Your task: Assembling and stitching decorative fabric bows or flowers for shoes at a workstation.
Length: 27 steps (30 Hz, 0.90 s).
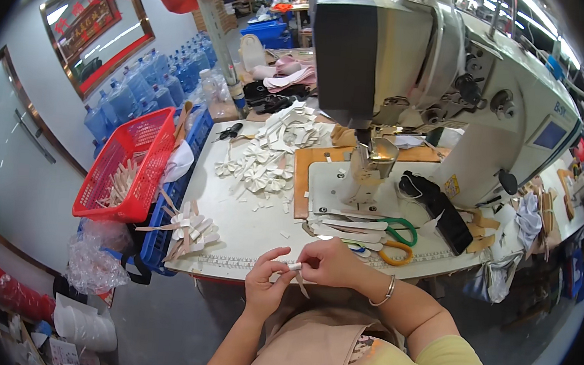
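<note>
Between my two hands is a small white strip [295, 266], folded or curled over, with a pale tail hanging below it. My left hand [268, 282] pinches its left end between thumb and fingers. The fingers of my right hand [330, 262] are closed on the other end. Both hands are just off the table's front edge. Past them stands a post-bed sewing machine [368, 168]. Beside my right hand lie several flat white strips [353, 230] and scissors with green [401, 232] and orange [396, 252] handles.
Loose white pieces [266, 163] are heaped on the white table [234, 226], with a bunch of strips [192, 233] at its left corner. A red basket [148, 140] sits on a blue crate [200, 131]. A black object [440, 211] lies right of the machine's post.
</note>
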Available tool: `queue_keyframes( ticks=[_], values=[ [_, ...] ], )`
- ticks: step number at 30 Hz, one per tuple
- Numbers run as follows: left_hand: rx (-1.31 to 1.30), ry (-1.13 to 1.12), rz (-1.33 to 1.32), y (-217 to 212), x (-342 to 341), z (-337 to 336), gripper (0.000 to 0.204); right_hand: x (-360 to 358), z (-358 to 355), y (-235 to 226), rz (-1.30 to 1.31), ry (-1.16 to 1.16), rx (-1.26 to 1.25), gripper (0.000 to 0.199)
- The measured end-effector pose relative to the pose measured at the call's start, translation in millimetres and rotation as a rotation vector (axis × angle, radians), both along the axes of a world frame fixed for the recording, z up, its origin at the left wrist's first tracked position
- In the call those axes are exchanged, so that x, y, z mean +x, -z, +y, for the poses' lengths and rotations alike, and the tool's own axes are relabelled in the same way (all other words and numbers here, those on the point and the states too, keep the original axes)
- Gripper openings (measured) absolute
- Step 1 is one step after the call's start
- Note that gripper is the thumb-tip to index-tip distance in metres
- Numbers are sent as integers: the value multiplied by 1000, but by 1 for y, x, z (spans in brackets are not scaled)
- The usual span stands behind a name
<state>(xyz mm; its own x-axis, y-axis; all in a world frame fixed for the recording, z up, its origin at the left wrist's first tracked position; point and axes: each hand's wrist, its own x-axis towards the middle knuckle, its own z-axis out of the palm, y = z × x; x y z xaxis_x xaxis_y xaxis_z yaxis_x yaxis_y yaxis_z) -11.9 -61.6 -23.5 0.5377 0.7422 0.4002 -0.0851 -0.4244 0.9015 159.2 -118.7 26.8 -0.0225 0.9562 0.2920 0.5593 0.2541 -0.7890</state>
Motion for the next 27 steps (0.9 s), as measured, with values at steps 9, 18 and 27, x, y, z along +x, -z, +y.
queue_keyframes(
  ticks=[9, 18, 27],
  values=[
    [-568, 32, -129, -17, 2, -15, 5, -12, -15, 5, -265, 34, 236, 7],
    [-1064, 32, -509, -5, -18, 16, 9, 62, -1, 14, -748, 568, -59, 12],
    [-1156, 180, -590, -1, -17, 22, 6, 60, -16, -6, -343, 428, 35, 14]
  ],
)
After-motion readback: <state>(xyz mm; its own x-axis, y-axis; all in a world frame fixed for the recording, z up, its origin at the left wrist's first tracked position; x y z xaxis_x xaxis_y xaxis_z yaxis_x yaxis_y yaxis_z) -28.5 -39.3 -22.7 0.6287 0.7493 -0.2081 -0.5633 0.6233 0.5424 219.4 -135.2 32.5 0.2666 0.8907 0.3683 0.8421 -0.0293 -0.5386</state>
